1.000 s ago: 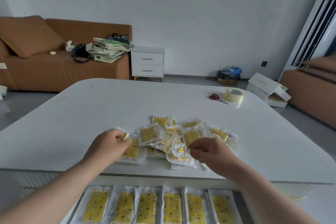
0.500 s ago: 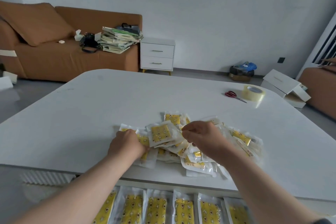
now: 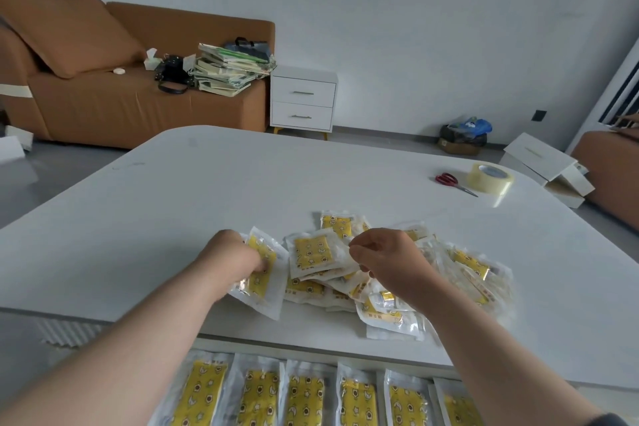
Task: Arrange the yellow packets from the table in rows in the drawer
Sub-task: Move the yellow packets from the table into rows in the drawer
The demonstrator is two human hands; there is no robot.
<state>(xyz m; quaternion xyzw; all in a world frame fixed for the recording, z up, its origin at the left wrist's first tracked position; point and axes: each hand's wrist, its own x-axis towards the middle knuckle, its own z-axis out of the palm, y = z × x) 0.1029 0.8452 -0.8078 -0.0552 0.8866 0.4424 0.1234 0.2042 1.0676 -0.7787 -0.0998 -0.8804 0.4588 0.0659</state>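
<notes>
Head view: my left hand (image 3: 231, 259) grips a yellow packet (image 3: 264, 275) beside the pile (image 3: 390, 309) on the table (image 3: 242, 183); my right hand (image 3: 387, 259) pinches another packet (image 3: 313, 251) by its corner. Best to lift each singly, flat, toward the drawer row (image 3: 304, 398).

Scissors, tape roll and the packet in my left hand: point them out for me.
scissors (image 3: 446, 179), head view, red handles.
tape roll (image 3: 484, 183), head view, outer side.
packet in the left hand (image 3: 267, 251), head view, yellow print.

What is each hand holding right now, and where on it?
Left hand grips a yellow packet by its left long edge. Right hand appears to pinch a second packet at its clear right edge.
</notes>
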